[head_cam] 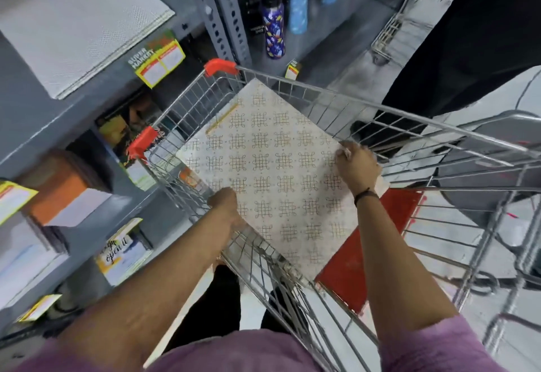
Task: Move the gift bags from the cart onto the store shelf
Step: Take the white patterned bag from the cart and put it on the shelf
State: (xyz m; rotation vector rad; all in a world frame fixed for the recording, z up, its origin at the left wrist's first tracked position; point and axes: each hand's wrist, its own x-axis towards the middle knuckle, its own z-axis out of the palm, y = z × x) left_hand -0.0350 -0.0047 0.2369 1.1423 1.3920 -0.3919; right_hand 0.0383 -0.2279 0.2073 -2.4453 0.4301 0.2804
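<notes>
Shelving (pixel 38 125) stood to the left of the cart (pixel 292 84), grey metal, stocked with flat packs and yellow price tags. Looked like the destination, with open deck just beside the cart's red corner caps.

Left hand (pixel 227 206) gripped the near left edge of the patterned gift bag (pixel 272 166), fingers tucked underneath and out of sight, thumb side on top. Held closed on that edge.

Gift bag lay flat and tilted inside the cart, far corner propped up against the front rim, near corner down toward the basket floor. Judged light, thin and fairly stiff, being folded paper or card; likely to bend or crease if lifted by one corner alone. Surface seemed smooth, perhaps a little slippery. Best taken at two opposite edges, as done, or pinched near the folded top, where the gold strip showed.

Right hand (pixel 357 166) pinched the right edge of the bag, fingers curled shut on it, a dark band on the wrist.

Red flat item (pixel 360 254) lay beneath the bag, toward the cart's right; possibly another gift bag, though could not tell.
</notes>
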